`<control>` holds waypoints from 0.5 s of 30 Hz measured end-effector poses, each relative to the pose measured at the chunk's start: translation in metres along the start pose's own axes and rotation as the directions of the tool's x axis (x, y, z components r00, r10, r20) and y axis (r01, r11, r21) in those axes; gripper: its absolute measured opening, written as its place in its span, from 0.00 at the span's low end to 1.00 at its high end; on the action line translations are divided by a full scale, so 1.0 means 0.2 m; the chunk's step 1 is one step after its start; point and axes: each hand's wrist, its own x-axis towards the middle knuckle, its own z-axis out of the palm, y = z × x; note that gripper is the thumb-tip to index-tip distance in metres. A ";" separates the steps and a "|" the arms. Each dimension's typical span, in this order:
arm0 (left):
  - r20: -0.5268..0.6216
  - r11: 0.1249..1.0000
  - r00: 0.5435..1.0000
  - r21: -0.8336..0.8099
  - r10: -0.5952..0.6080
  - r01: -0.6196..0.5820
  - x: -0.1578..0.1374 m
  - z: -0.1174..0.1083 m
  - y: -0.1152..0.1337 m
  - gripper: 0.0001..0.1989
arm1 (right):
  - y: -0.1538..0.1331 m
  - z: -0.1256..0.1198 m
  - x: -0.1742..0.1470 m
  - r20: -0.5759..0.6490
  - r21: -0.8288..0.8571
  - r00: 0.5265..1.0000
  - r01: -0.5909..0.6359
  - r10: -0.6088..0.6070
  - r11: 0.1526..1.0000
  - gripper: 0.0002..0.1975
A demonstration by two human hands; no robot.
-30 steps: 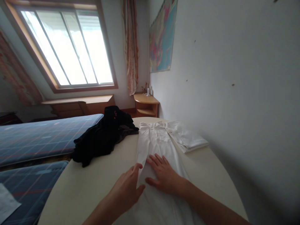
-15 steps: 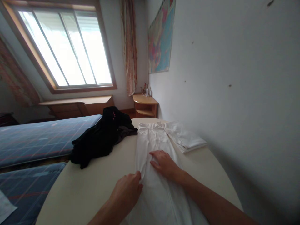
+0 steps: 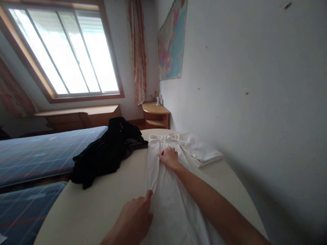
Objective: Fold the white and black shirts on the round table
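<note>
White trousers (image 3: 168, 204) with a gathered waistband lie lengthwise on the round cream table (image 3: 94, 204), waist at the far end. Just below that waistband, my right hand (image 3: 169, 158) has its fingers bent, thumb and fingertips closed on a lengthwise crease in the cloth. Nearer to me, my left hand (image 3: 135, 214) rests at the trousers' left edge. Its index finger is stretched out on the cloth and the thumb is apart from it. The near end of the trousers runs out of view at the bottom.
A folded white garment (image 3: 204, 151) lies right of the waistband. A crumpled black garment (image 3: 107, 154) covers the table's far left edge. Beyond are blue plaid mattresses (image 3: 51, 153), a wooden corner shelf (image 3: 155, 109) and a window. A wall (image 3: 255, 119) runs along the right.
My right hand has moved up the trousers toward the waistband, and its fingers have bent onto a crease. My left hand stays at the left edge, its index finger now stretched out.
</note>
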 end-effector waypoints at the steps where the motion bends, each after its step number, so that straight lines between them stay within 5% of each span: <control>1: -0.005 1.000 1.000 -0.001 0.001 -0.001 0.00 0.01 0.00 0.29 | -0.01 0.00 0.01 0.009 0.013 1.000 -0.017 0.017 1.000 0.16; 7: -0.096 0.998 0.995 -0.057 0.009 -0.015 0.00 0.00 0.04 0.21 | -0.02 -0.02 0.08 0.012 0.053 0.998 -0.064 0.063 0.997 0.14; 15: -0.012 0.992 0.997 -0.093 0.080 -0.081 -0.03 0.00 0.09 0.30 | 0.07 -0.05 0.05 0.004 0.062 1.000 0.028 -0.029 0.998 0.12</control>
